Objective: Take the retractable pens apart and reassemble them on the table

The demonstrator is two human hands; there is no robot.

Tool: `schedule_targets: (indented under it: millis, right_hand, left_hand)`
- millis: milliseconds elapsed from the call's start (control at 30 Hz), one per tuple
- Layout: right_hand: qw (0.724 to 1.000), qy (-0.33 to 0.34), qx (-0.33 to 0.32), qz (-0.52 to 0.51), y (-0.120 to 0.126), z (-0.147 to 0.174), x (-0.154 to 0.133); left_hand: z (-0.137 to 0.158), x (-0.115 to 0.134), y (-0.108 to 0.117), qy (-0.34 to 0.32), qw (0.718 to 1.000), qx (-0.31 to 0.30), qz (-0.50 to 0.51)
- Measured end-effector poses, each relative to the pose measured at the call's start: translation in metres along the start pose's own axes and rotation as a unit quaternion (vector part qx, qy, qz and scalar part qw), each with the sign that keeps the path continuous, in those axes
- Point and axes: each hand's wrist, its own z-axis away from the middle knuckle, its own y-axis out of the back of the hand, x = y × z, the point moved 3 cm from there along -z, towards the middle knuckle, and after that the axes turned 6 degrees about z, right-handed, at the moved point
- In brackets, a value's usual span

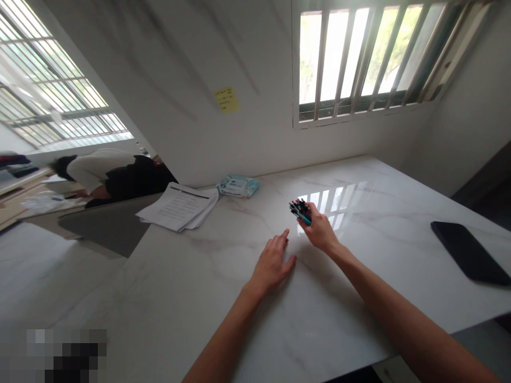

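A bundle of pens (300, 209) in black, teal and red is gripped in my right hand (320, 227), over the white marbled table (223, 298). The fingers wrap round the bundle, so its lower part is hidden. My left hand (273, 260) is close by on the left, low over the tabletop or resting on it, fingers stretched forward and thumb apart, with nothing in it. Between my left fingertips and the pens is a small gap.
A stack of printed papers (179, 207) lies at the back left, beside a blue wipes packet (238, 186). A dark tablet-like slab (471, 251) lies on the right. A yellow note (227, 100) sticks to the wall. Another person (104, 173) bends over at the far left.
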Motion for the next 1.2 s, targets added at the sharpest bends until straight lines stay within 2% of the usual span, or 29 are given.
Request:
schedule_targets:
  millis: [67, 133, 233, 300, 500, 600, 733, 800, 867, 933, 1000, 1033, 1100, 1133, 1200]
  right_hand:
    - [0.993, -0.031, 0.002, 0.113, 0.023, -0.012, 0.02]
    - [0.972, -0.09, -0.004, 0.215, 0.042, -0.021, 0.046]
    - [0.94, -0.173, -0.051, 0.291, 0.055, -0.026, 0.08]
    - [0.926, -0.205, -0.066, 0.31, 0.055, -0.025, 0.091]
    - [0.923, -0.199, -0.068, 0.323, 0.05, -0.024, 0.088]
    - [0.932, -0.188, -0.068, 0.302, 0.055, -0.026, 0.087]
    - [0.933, -0.21, -0.093, 0.275, 0.067, -0.028, 0.09]
    - [0.936, -0.204, -0.076, 0.277, 0.075, -0.028, 0.088]
    - [0.946, -0.169, -0.023, 0.276, 0.083, -0.029, 0.078]
    - [0.958, -0.115, 0.04, 0.26, 0.088, -0.026, 0.061]
    - [0.972, -0.057, 0.071, 0.217, 0.083, -0.02, 0.04]
    - [0.981, -0.026, 0.063, 0.182, 0.076, -0.016, 0.028]
    - [0.992, 0.079, 0.016, 0.099, 0.054, -0.004, 0.002]
    - [0.986, 0.151, -0.024, 0.061, 0.041, 0.004, -0.012]
    - [0.962, 0.26, -0.083, 0.031, 0.017, 0.019, -0.034]
  left_hand:
    - [0.0, 0.001, 0.001, 0.004, 1.0, -0.008, -0.006]
    - [0.0, 0.003, 0.001, 0.005, 1.0, -0.016, -0.014]
    - [0.001, 0.005, 0.001, 0.001, 0.999, -0.024, -0.028]
    - [0.001, 0.006, 0.001, -0.004, 0.999, -0.03, -0.037]
    - [0.001, 0.006, 0.002, -0.007, 0.998, -0.041, -0.04]
    - [0.001, 0.006, 0.003, -0.008, 0.998, -0.044, -0.038]
    - [0.0, 0.005, 0.002, -0.015, 0.999, -0.037, -0.03]
    - [0.0, 0.006, 0.003, -0.017, 0.999, -0.032, -0.022]
    - [0.0, 0.01, 0.006, -0.019, 1.0, -0.005, -0.013]
    - [0.0, 0.016, 0.014, -0.023, 0.998, 0.055, -0.004]
    - [-0.001, 0.022, 0.024, -0.025, 0.992, 0.124, 0.019]
    - [-0.001, 0.022, 0.028, -0.015, 0.987, 0.149, 0.05]
    - [-0.003, 0.017, 0.033, 0.049, 0.968, 0.186, 0.16]
    - [-0.005, 0.011, 0.033, 0.097, 0.948, 0.191, 0.235]
    - [-0.007, 0.0, 0.029, 0.194, 0.88, 0.168, 0.399]
